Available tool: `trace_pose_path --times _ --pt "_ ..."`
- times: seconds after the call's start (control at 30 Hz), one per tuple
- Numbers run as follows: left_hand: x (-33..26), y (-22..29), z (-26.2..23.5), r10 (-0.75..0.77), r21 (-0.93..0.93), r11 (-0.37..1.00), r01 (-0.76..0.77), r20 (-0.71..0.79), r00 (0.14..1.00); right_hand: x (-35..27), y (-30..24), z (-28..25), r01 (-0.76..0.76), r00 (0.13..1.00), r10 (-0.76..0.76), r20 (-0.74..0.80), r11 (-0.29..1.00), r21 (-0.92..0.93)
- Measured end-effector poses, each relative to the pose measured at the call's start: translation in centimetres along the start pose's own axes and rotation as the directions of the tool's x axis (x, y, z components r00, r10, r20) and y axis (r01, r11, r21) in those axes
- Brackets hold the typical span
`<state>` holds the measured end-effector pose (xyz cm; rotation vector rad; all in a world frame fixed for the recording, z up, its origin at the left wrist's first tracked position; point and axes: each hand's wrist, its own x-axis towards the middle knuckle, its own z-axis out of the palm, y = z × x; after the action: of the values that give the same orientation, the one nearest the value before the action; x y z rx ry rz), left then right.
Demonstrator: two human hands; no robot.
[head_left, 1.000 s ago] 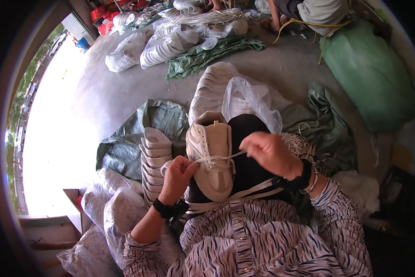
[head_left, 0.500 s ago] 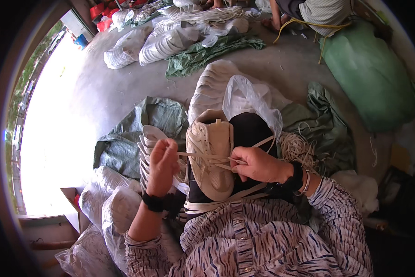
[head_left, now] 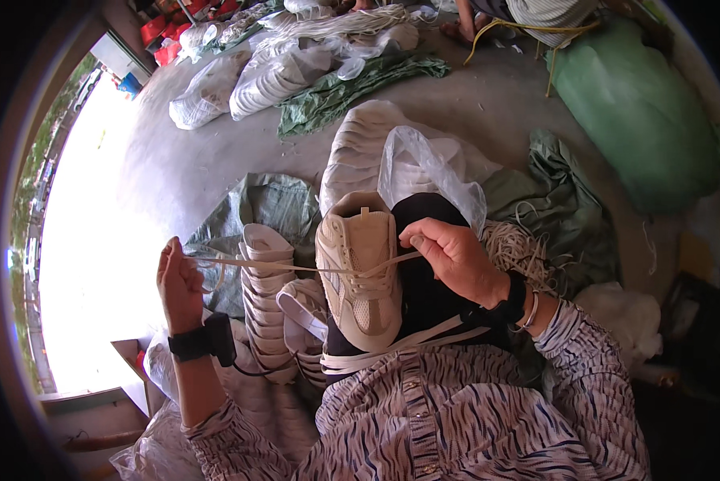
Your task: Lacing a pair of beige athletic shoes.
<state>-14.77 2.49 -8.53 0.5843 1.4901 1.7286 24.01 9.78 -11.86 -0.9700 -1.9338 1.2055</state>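
A beige sneaker rests on my lap, toe toward me. One shoelace runs through its lower eyelets and is stretched out on both sides. Well to the left of the sneaker, my left hand pinches one length of the lace. My right hand, just right of the sneaker, pinches the other end between thumb and forefinger. More flat laces lie across my lap below the toe. Left of my knee stands a stack of nested pale shoe uppers, with another shoe upper leaning beside it.
Ahead of my knees lies a row of nested pale shoes with clear plastic around it. A heap of laces sits at right on green sacking. A big green sack stands far right, near another person's hand. Bagged shoes lie farther off.
My left hand has swung far out to the left, drawing the lace long and taut. My right hand has risen slightly and moved a little right. The shoe stack at left is now more exposed.
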Motion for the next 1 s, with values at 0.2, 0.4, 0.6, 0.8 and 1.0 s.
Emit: trace_pose_path --times 0.2,0.4,0.6,0.8,1.0 --pt "-0.4 -1.3 -3.9 -0.044 0.079 0.996 0.045 -0.024 0.999 -2.2 0.4 -2.4 -0.029 0.965 0.062 0.255 0.991 -0.131" --pt "-2.1 -9.1 -5.6 -0.417 0.293 0.850 0.438 -0.132 0.899 -3.6 2.6 -6.9 -0.673 0.740 0.572 0.354 0.627 0.393" --pt "-5.4 -8.6 0.4 -0.219 0.518 0.844 0.142 0.091 0.972 -3.9 6.7 -9.5 -0.346 0.935 0.353 -0.022 0.902 -0.258" --pt "-10.9 -4.1 11.4 0.011 0.672 0.574 -0.469 0.566 0.825 0.0 0.0 -2.9 -0.136 0.991 0.135 0.008 0.986 0.096" --pt "-10.7 -5.0 13.6 0.056 0.572 0.205 -0.794 0.803 0.593 0.3 -0.2 0.3 0.012 0.982 0.022 0.187 0.984 -0.180"
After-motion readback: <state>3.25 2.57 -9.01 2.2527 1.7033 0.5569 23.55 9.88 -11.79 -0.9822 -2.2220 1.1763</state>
